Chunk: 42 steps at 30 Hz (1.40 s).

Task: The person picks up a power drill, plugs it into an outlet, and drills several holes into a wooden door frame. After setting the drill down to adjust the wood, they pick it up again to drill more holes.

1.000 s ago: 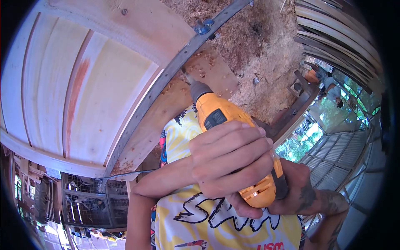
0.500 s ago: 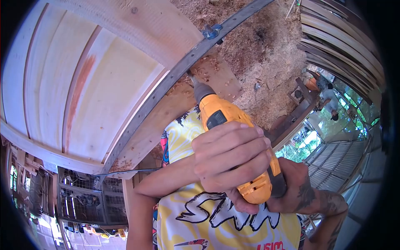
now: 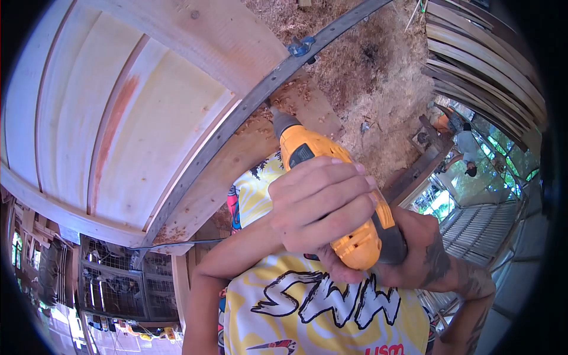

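A yellow and black power drill (image 3: 313, 145) points up and to the left. Its bit end meets a wooden board (image 3: 322, 106) strewn with chips, beside a curved, dark strip (image 3: 207, 139) with a row of holes. My left hand (image 3: 322, 207) is wrapped over the drill's body from above, fingers closed. Behind it, my tattooed right hand (image 3: 408, 248) is at the dark handle end; its fingers are mostly hidden by the drill. A blue clamp (image 3: 302, 46) sits on the strip farther up.
A large pale wooden panel (image 3: 171, 124) with ribs fills the left. Wood shavings (image 3: 367, 89) cover the ground. Stacked thin planks (image 3: 479, 59) lie at upper right. Another person (image 3: 467, 148) is in the distance at right. A thin cable (image 3: 189, 242) runs below the panel.
The drill's rear and both my hands have moved slightly upward in view, while the bit end stays at about the same spot by the strip.
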Each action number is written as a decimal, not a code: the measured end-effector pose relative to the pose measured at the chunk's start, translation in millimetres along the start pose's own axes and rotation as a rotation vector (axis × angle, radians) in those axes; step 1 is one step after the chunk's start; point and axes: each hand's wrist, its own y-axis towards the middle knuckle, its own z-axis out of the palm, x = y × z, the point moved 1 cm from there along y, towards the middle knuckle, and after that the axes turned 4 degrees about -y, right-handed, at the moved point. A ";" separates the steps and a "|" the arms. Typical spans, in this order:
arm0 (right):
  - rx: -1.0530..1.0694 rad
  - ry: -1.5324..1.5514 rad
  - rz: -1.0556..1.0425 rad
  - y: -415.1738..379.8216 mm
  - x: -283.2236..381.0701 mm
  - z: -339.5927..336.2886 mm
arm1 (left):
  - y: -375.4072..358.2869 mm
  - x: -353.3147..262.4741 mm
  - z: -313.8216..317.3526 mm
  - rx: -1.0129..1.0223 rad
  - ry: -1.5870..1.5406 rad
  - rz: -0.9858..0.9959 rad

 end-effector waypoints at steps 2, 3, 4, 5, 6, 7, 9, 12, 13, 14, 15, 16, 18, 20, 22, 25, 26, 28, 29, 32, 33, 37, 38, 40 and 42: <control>-0.038 -0.033 -0.025 0.0 -1.6 2.4 | -1.7 4.4 4.0 -0.046 -0.012 0.029; -0.061 -0.033 -0.037 1.1 0.3 1.6 | -1.9 5.5 5.8 -0.071 -0.021 0.047; -0.081 -0.033 -0.049 2.8 3.6 1.4 | -2.8 5.4 6.1 -0.053 -0.023 0.035; -0.103 -0.035 -0.066 2.4 6.7 1.0 | -2.2 4.8 4.2 -0.036 -0.021 0.027; -0.077 -0.034 -0.032 0.0 10.4 -3.1 | 1.0 3.0 2.0 -0.023 -0.013 0.026; -0.086 -0.033 -0.031 -3.0 11.8 -4.8 | 3.8 -0.7 0.5 0.020 -0.008 0.010; -0.097 -0.026 -0.017 -10.4 13.2 -5.0 | 10.6 -11.3 -1.8 0.105 -0.003 -0.035; -0.165 -0.041 -0.059 -20.9 16.8 -0.9 | 14.7 -29.1 1.7 0.121 0.032 -0.052; -0.159 -0.065 -0.065 -24.7 17.7 -0.4 | 15.4 -33.8 2.3 0.113 0.025 -0.058; -0.154 -0.091 -0.073 -27.9 18.2 -1.9 | 16.8 -37.0 3.1 0.102 0.019 -0.061; -0.147 -0.119 -0.082 -29.9 19.1 -3.7 | 18.2 -39.2 4.1 0.091 0.013 -0.065; -0.141 -0.118 -0.073 -31.5 20.8 -4.3 | 18.9 -41.4 4.9 0.072 0.009 -0.066; -0.123 -0.113 -0.052 -32.2 23.1 -5.9 | 19.1 -43.7 5.9 0.037 0.002 -0.074; -0.112 -0.104 -0.033 -30.2 20.3 -5.7 | 18.3 -41.8 5.8 0.027 0.005 -0.069; -0.121 -0.098 -0.031 -24.4 15.2 -2.1 | 16.6 -33.8 5.4 0.023 0.008 -0.060; -0.123 -0.119 -0.049 -7.1 7.5 0.5 | 6.6 -16.9 2.9 0.015 0.024 -0.053; -0.100 -0.141 -0.042 -2.8 7.3 -2.2 | 5.6 -15.0 2.0 0.007 0.028 -0.061; -0.065 -0.167 -0.045 5.6 9.8 -9.4 | 3.9 -12.3 2.8 -0.013 0.050 -0.072; -0.055 -0.161 -0.037 5.1 8.6 -9.1 | 3.4 -12.3 2.9 -0.008 0.043 -0.079; -0.031 -0.153 -0.023 6.7 5.5 -11.5 | 5.1 -10.0 3.4 -0.021 0.032 -0.074; -0.025 -0.149 -0.009 7.2 6.7 -12.5 | 5.9 -8.4 4.4 -0.036 0.025 -0.066; -0.049 -0.126 -0.030 8.2 6.6 -10.6 | 8.0 -9.1 2.6 -0.029 0.028 -0.072; -0.058 -0.122 -0.043 8.9 6.1 -10.2 | 6.3 -8.6 2.3 -0.023 0.026 -0.066; -0.073 -0.117 -0.066 9.7 4.9 -9.9 | 0.7 -6.3 2.8 -0.009 0.021 -0.053; -0.055 -0.149 -0.066 9.9 7.7 -14.5 | -0.7 -5.1 2.7 -0.007 0.030 -0.044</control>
